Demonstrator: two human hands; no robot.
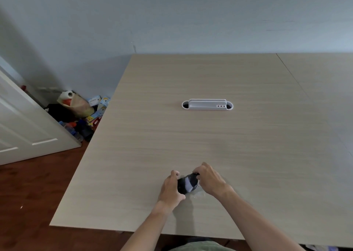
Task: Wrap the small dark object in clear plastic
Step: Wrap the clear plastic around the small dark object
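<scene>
A small dark object (187,183) with a pale glossy band across it sits between both hands, just above the near part of the light wooden table (210,136). My left hand (170,189) grips its left side. My right hand (209,180) pinches its top right edge with the fingertips. Clear plastic (198,193) shows as a faint crinkled sheen under and to the right of the object, and it appears to cover the object's face. How far the film goes around the object is hidden by the hands.
A white cable tray insert (207,104) is set into the table's middle. At the left, a white door (23,120) stands beside a heap of bags, boxes and bottles (82,113) on the dark wooden floor. The table's left edge runs diagonally close to my left arm.
</scene>
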